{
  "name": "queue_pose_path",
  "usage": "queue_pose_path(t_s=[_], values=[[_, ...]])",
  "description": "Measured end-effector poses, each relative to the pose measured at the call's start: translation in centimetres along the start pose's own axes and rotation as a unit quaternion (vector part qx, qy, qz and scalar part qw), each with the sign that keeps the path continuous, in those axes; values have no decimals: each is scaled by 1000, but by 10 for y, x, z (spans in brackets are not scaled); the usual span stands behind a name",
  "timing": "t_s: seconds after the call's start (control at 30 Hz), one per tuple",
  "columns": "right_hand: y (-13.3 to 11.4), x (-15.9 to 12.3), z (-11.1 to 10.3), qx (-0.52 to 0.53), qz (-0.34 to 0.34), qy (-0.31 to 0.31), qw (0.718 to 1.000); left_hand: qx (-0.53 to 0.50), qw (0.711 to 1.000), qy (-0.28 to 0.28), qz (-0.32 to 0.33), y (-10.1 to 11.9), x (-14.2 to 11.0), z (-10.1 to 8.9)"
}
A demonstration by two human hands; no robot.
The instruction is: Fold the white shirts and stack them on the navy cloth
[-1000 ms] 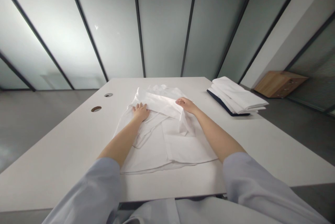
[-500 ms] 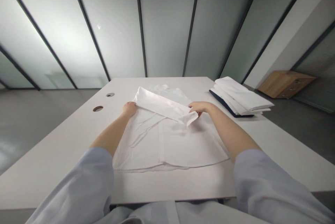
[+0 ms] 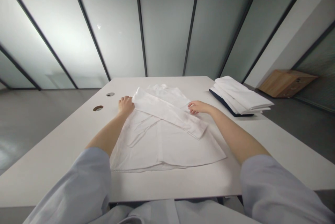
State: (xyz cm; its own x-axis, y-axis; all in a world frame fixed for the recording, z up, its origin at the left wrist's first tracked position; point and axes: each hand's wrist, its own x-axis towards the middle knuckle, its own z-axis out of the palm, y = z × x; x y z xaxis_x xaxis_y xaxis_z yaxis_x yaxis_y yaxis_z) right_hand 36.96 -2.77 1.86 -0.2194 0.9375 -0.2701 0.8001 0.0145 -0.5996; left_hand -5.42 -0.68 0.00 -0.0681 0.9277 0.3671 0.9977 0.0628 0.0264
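A white shirt (image 3: 172,147) lies spread on the table, its hem toward me. One long sleeve (image 3: 170,112) crosses the body at a slant, with its cuff end low on the right side. My left hand (image 3: 126,105) is at the shirt's upper left edge, fingers curled on the cloth at the fold; its fingertips are partly hidden. Beside the shirt's right edge, my right hand (image 3: 196,107) has its fingers loosely bent and apart, with no cloth seen in them.
The white table (image 3: 65,147) has two round holes on its left side, one a cable hole (image 3: 98,108). At the right, folded white cloths (image 3: 240,95) are stacked on a dark flat piece (image 3: 225,104). Beyond stands a wooden cabinet (image 3: 286,82) on the floor.
My right hand has let go of the sleeve's end, which now lies flat and farther to the lower right. My left hand has shifted slightly left, and the shirt moved a little with it.
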Motion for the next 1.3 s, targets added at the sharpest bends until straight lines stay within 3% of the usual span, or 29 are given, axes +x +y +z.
queue_pose_path(t_s=[0.07, 0.13, 0.23, 0.3, 0.47, 0.63, 0.8, 0.93, 1.07, 1.17, 1.3], values=[[-6, 8, 11, -71, -61, 91, 991, -2, 998, -8, 58, 9, -4, 1], [-10, 13, 30, -142, -113, 126, 975, -1, 993, -60, 100, 18, -8, 6], [-11, 12, 60, -238, -112, 108, 959, 9, 982, -155, 107, 28, -13, 13], [-10, 5, 73, -284, -89, 103, 949, 15, 977, -186, 105, 31, -16, 14], [-18, -23, 65, -342, -112, 71, 930, 43, 967, -210, 135, 30, -14, -5], [-31, -40, 31, -332, -65, 26, 941, 22, 983, -177, 48, 26, -1, -17], [-41, -15, 15, -312, -74, 77, 944, -43, 992, -114, -12, 26, 13, -2], [-47, 26, 22, -302, -81, 100, 944, -72, 985, -153, -20, 30, 22, 13], [-43, 56, 38, -277, -58, 122, 951, -60, 992, -111, 13, 32, 24, 19], [-32, 61, 49, -266, -50, 118, 955, -51, 995, -83, 19, 30, 22, 19], [-18, 54, 56, -265, -57, 105, 957, -49, 995, -86, -23, 23, 24, 19]])
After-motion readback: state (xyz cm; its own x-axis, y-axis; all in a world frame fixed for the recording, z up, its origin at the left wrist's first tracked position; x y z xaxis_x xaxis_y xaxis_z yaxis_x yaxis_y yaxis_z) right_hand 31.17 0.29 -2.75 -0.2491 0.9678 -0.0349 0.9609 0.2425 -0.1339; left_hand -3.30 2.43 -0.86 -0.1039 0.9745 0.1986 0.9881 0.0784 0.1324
